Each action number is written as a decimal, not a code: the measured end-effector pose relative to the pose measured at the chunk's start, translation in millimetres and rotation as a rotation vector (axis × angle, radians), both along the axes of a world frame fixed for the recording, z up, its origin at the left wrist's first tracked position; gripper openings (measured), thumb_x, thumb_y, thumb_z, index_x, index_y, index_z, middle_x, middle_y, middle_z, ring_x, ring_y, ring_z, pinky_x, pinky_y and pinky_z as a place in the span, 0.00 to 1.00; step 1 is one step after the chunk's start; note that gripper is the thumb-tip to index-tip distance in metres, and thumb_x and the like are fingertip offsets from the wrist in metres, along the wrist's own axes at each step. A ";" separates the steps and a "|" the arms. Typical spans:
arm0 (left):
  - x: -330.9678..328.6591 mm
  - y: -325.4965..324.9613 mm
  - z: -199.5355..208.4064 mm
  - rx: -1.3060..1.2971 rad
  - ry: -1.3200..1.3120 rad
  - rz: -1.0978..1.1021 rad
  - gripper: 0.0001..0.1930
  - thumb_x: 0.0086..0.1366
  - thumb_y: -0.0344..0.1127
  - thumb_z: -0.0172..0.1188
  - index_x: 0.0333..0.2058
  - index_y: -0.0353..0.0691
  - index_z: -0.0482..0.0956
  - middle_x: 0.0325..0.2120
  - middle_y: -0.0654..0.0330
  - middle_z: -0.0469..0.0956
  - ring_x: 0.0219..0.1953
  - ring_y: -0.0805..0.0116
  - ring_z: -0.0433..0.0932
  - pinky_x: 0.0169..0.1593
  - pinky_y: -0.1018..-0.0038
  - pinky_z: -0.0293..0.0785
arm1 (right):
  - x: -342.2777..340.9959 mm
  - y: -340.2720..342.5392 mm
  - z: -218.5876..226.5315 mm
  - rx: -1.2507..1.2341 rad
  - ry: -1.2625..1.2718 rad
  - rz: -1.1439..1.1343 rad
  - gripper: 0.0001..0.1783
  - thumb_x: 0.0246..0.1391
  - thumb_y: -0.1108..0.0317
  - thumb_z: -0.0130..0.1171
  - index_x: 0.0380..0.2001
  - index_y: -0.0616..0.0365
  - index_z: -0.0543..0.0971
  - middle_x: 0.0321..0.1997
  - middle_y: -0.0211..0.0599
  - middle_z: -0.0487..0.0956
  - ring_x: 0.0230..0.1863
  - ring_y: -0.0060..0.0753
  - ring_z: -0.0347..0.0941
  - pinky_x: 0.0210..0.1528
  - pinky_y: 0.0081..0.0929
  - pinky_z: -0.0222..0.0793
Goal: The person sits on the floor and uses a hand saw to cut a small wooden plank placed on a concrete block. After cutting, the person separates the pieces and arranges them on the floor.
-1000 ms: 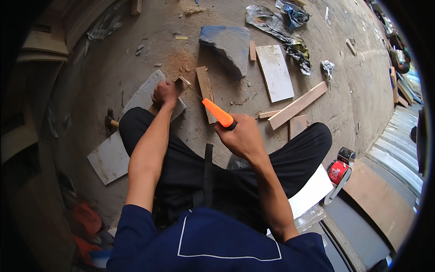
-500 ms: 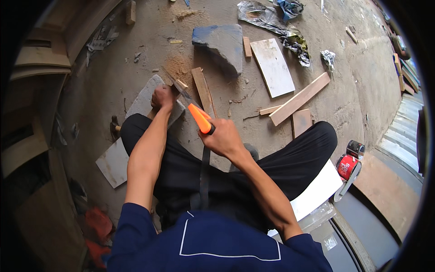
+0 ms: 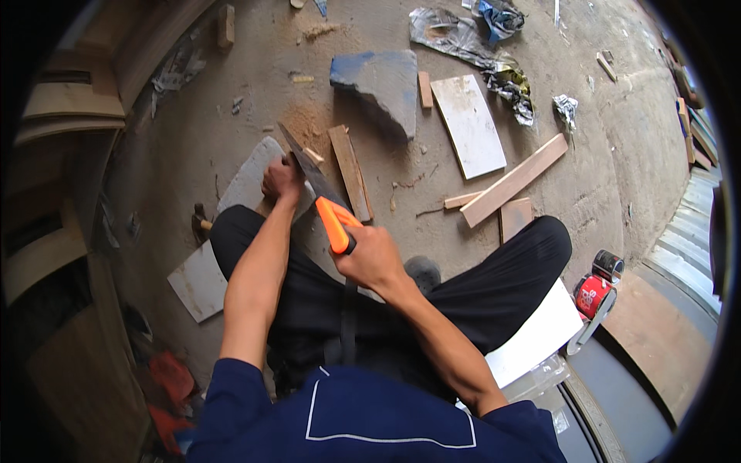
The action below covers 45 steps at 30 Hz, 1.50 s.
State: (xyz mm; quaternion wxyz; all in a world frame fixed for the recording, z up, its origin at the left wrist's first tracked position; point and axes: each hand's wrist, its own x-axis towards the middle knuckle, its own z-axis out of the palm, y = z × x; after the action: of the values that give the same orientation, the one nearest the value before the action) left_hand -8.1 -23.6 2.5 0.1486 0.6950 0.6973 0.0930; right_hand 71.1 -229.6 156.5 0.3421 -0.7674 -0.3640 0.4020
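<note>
My right hand is wrapped round the orange handle of a handsaw. The saw's blade slants up and left, lying across a small strip of wood whose pale end sticks out to the right of the blade. Just left of the blade, my left hand is closed and presses down on that strip, hiding most of it. Under it lies a grey stone slab. Sawdust is heaped on the ground beyond the blade.
A broken concrete block, a white board and wooden offcuts lie ahead. By my left knee are a hammer and another white board. Tape rolls stand at right. Wooden furniture lines the left.
My right hand has drawn the saw handle back toward me, and more blade shows in front of it. My left hand stays on the strip. The whole view has shifted slightly.
</note>
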 end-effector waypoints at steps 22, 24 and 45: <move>-13.6 -15.2 -8.7 0.087 -0.022 -0.101 0.12 0.58 0.41 0.45 0.25 0.41 0.74 0.31 0.57 0.74 0.41 0.58 0.70 0.47 0.58 0.56 | 12.5 -25.0 45.7 -0.081 0.084 -0.012 0.10 0.44 0.69 0.59 0.24 0.67 0.75 0.18 0.54 0.72 0.20 0.54 0.71 0.25 0.35 0.65; -14.0 -16.2 -11.7 0.078 -0.042 -0.092 0.13 0.58 0.41 0.45 0.25 0.41 0.74 0.31 0.58 0.74 0.41 0.58 0.70 0.47 0.58 0.56 | 9.6 -20.1 50.0 -0.103 0.080 -0.015 0.09 0.44 0.69 0.59 0.24 0.67 0.75 0.17 0.54 0.72 0.19 0.54 0.70 0.25 0.34 0.65; -13.4 -18.9 -18.3 0.047 -0.189 -0.070 0.09 0.55 0.40 0.50 0.24 0.44 0.77 0.29 0.59 0.76 0.40 0.60 0.72 0.45 0.57 0.57 | -3.8 -7.3 37.0 -0.180 -0.044 -0.059 0.15 0.47 0.66 0.56 0.18 0.69 0.71 0.11 0.42 0.66 0.14 0.27 0.63 0.21 0.30 0.59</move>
State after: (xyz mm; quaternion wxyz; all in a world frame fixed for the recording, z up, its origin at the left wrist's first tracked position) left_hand -21.5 -42.6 -15.8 0.2006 0.7103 0.6531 0.1691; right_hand 67.3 -236.9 193.5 0.2753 -0.8141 -0.3111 0.4058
